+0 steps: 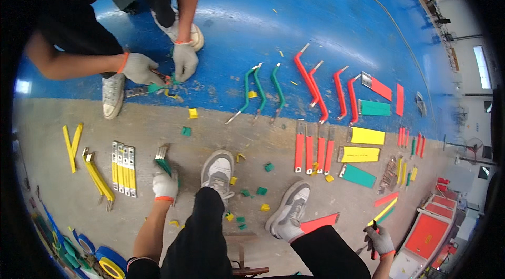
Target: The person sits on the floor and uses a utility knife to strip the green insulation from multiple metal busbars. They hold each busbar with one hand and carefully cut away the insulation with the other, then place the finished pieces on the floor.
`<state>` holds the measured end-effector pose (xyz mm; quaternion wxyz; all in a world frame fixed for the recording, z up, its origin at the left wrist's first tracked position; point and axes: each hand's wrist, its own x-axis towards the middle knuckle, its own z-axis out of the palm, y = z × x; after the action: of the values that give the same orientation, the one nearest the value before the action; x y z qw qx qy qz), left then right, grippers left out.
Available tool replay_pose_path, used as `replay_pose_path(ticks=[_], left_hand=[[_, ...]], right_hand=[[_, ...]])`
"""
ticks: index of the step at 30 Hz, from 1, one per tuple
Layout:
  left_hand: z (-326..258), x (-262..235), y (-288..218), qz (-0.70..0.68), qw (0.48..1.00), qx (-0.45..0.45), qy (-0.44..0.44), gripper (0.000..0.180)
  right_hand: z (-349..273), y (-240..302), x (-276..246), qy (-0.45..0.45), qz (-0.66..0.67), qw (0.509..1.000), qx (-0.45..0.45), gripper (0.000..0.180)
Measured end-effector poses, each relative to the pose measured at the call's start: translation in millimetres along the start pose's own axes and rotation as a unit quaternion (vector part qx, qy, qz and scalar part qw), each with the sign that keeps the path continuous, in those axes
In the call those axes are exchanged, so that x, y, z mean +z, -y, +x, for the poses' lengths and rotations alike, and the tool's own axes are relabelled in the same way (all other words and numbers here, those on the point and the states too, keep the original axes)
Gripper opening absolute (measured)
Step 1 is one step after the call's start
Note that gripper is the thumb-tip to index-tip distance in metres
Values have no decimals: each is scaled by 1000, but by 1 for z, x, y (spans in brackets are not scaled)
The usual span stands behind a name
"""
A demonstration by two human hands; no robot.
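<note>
My left hand (pixel 165 185), in a white glove with an orange cuff, is closed round several green-sleeved metal bars (pixel 162 159) at the left of my feet. Their bare metal ends stick out beyond the fingers. Beside it lie a row of yellow-sleeved flat bars (pixel 124 169) and a bundle of bent yellow bars (pixel 98 178). Far out at the lower right, my gloved right hand (pixel 380 240) grips a red-and-black handled tool (pixel 374 229); its exact kind is unclear. Just past that tool lie thin yellow, red and green strips (pixel 386 212).
Opposite, a crouching co-worker's gloved hands (pixel 141 70) work on a green bar (pixel 154 88). Bent green bars (pixel 277 87) and red bars (pixel 353 100) lie on the blue floor. Green and yellow scraps (pixel 261 191) litter the grey floor by my shoes. Tape rolls (pixel 111 267) sit lower left, a red-panelled cart (pixel 428 234) lower right.
</note>
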<state>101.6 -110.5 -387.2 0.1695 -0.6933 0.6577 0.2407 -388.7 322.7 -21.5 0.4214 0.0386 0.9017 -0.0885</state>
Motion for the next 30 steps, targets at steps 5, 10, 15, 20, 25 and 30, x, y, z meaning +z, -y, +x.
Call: replay_pose_path(ticks=[5,10,15,20,25,30], left_hand=[[5,-5,0,32,999,9,3,96],[-3,-23,-3,-43,999,-23,21,100],[-11,-19,-26,-37,975,73,-205,86],[18,-25,-98,-27,922,312,-227,66],[25,-40,-224,-39,908,402,-108,57],[52,5,-259,17,923,367,-113,35]], right_hand=[[0,-16,-4,3,29,1000,-5,25],[10,-28,-3,16,42,999,-21,28],[10,-39,-7,0,20,999,-25,31],[9,-17,-5,24,24,999,-29,31],[4,-4,0,12,26,999,-24,32],[12,-24,-4,13,35,999,-25,32]])
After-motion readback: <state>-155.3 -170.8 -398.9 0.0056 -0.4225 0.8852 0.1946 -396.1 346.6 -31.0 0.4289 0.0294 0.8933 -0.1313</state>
